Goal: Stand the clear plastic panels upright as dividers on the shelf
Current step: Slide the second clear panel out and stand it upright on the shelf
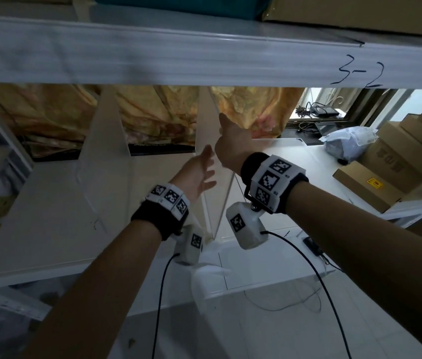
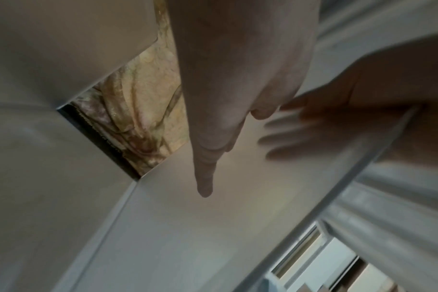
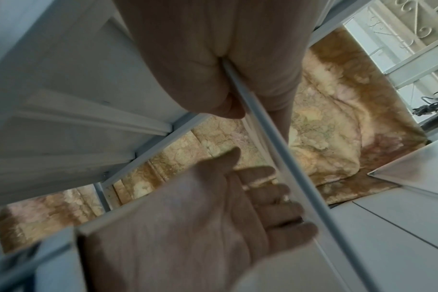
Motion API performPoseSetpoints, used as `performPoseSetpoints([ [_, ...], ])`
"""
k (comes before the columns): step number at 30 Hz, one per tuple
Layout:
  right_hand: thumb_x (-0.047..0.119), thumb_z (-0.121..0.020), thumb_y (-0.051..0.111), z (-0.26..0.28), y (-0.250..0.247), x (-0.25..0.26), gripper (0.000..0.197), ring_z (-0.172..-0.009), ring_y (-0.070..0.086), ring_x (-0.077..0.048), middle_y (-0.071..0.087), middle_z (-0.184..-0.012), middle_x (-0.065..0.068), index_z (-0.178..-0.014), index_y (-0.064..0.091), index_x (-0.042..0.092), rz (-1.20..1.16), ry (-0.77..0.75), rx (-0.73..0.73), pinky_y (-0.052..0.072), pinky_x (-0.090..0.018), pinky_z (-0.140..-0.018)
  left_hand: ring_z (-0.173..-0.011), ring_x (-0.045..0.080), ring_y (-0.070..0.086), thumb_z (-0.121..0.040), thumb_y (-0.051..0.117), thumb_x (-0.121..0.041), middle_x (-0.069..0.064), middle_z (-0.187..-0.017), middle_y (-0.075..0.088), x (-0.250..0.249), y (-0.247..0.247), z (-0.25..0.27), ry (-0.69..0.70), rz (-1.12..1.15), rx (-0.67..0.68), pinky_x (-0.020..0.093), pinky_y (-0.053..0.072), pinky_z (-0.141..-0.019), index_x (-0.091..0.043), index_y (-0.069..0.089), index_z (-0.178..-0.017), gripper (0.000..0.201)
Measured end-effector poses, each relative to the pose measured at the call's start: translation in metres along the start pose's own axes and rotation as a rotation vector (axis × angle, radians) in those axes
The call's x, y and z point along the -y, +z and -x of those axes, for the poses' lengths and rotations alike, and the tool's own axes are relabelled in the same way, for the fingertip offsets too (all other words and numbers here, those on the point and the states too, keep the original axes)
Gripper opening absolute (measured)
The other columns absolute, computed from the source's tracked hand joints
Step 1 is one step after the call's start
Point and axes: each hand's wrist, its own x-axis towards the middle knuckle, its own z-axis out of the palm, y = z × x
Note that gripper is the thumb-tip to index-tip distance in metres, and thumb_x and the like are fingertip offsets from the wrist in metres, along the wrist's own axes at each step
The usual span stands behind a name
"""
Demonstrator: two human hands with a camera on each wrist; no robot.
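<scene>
On the shelf: your two hands meet at one clear panel [image 1: 206,141], under the upper shelf beam [image 1: 204,55] marked "3-2".

Panel: it stands on edge on the white shelf [image 1: 49,216], its long axis running from the front lip back toward the patterned cloth [image 1: 152,112]; the near edge faces you and the top rises toward the beam. From the head view it looks close to upright; you cannot tell whether it is fully plumb.

Right hand [image 1: 233,145]: it pinches the panel's front edge high up, thumb on one face and fingers on the other. The right wrist view shows the thin edge [image 3: 263,128] running out from between your thumb and fingers.

Left hand [image 1: 199,174]: fingers are straight and spread, palm turned toward the panel's left face, lower than the right hand. It grips nothing. In the left wrist view the fingers [image 2: 205,158] lie along the panel; whether they press it is unclear.

Second panel [image 1: 106,130]: it stands on edge to the left, well apart, same front-to-back line.

Right side: cardboard boxes [image 1: 391,164] sit on a white table [image 1: 308,161] past the shelf.
</scene>
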Motion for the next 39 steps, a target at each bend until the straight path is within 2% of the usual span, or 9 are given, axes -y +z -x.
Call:
performPoseSetpoints([
  [4,0.007,-0.092,0.040,-0.006,0.002,0.005,0.044,-0.107,0.059,-0.034,0.056,-0.129,-0.018,-0.136,0.037,0.008,0.015,0.007,0.032,0.055,-0.038,-0.073,-0.124,0.023,0.053,-0.080,0.051,-0.069,0.001,-0.145,0.047,-0.045,-0.004,-0.009,0.038,-0.010,0.038,0.047,0.051,-0.094,-0.030,0.048,-0.138,0.070],
  [7,0.011,-0.094,0.039,-0.011,0.004,0.010,0.049,-0.107,0.061,-0.037,0.055,-0.129,-0.019,-0.143,0.029,0.010,0.016,0.048,0.062,0.056,-0.042,-0.077,-0.111,0.022,0.059,-0.072,0.063,-0.062,0.002,-0.146,0.047,-0.067,-0.001,-0.010,0.026,-0.007,0.015,0.038,0.056,-0.073,-0.030,0.052,-0.136,0.073],
  [13,0.009,-0.094,0.041,-0.015,0.005,0.009,0.051,-0.110,0.060,-0.038,0.055,-0.128,-0.022,-0.143,0.028,0.004,0.094,0.003,0.064,0.053,-0.040,-0.083,-0.091,0.018,0.059,-0.072,0.059,-0.051,0.005,-0.138,0.050,-0.080,0.006,-0.015,0.070,-0.075,-0.002,0.032,0.052,-0.068,-0.039,0.058,-0.121,0.051],
  [16,0.008,-0.095,0.040,-0.015,0.005,0.009,0.048,-0.117,0.056,-0.035,0.050,-0.135,-0.021,-0.141,0.028,0.000,0.156,-0.027,0.073,0.051,-0.041,-0.091,-0.106,0.019,0.060,-0.076,0.059,-0.050,0.000,-0.132,0.058,-0.082,0.010,-0.020,0.087,-0.131,-0.011,0.038,0.053,-0.087,-0.043,0.057,-0.124,0.048],
  [18,0.006,-0.096,0.040,-0.014,0.006,0.009,0.047,-0.122,0.052,-0.034,0.046,-0.140,-0.020,-0.141,0.029,-0.001,0.216,-0.054,0.073,0.047,-0.039,-0.098,-0.115,0.020,0.059,-0.066,0.069,-0.060,-0.001,-0.121,0.064,-0.082,0.010,-0.024,0.061,-0.160,-0.016,0.043,0.051,-0.094,-0.036,0.069,-0.109,0.049],
  [25,0.007,-0.095,0.043,-0.014,0.003,0.000,0.040,-0.118,0.056,-0.032,0.056,-0.128,-0.018,-0.134,0.037,-0.001,0.109,-0.015,0.017,0.045,-0.036,-0.091,-0.103,0.022,0.059,-0.072,0.066,-0.052,0.003,-0.097,0.059,-0.077,0.020,-0.026,0.062,-0.162,0.047,0.038,0.045,-0.091,-0.031,0.071,-0.085,0.025],
  [32,0.007,-0.095,0.041,-0.011,0.014,-0.011,0.039,-0.117,0.054,-0.035,0.054,-0.130,-0.021,-0.133,0.037,-0.003,0.102,-0.018,-0.007,0.044,-0.036,-0.088,-0.119,0.024,0.052,-0.076,0.057,-0.041,0.005,-0.116,0.058,-0.068,0.030,-0.024,0.135,-0.201,0.046,0.043,0.041,-0.101,-0.031,0.066,-0.105,0.032],
  [35,0.008,-0.094,0.044,-0.009,0.027,-0.016,0.034,-0.106,0.059,-0.034,0.059,-0.119,-0.020,-0.126,0.042,0.000,0.006,0.004,-0.015,0.039,-0.032,-0.073,-0.107,0.019,0.055,-0.083,0.052,-0.033,0.000,-0.102,0.059,-0.060,0.029,-0.021,0.174,-0.186,0.044,0.036,0.041,-0.094,-0.027,0.063,-0.104,0.024],
  [39,0.006,-0.092,0.042,-0.011,0.028,-0.014,0.032,-0.105,0.059,-0.034,0.059,-0.118,-0.021,-0.123,0.045,0.000,-0.007,-0.006,-0.025,0.039,-0.032,-0.072,-0.109,0.021,0.054,-0.092,0.045,-0.025,0.000,-0.104,0.058,-0.059,0.026,-0.019,0.204,-0.166,0.038,0.034,0.042,-0.092,-0.023,0.060,-0.101,0.018],
])
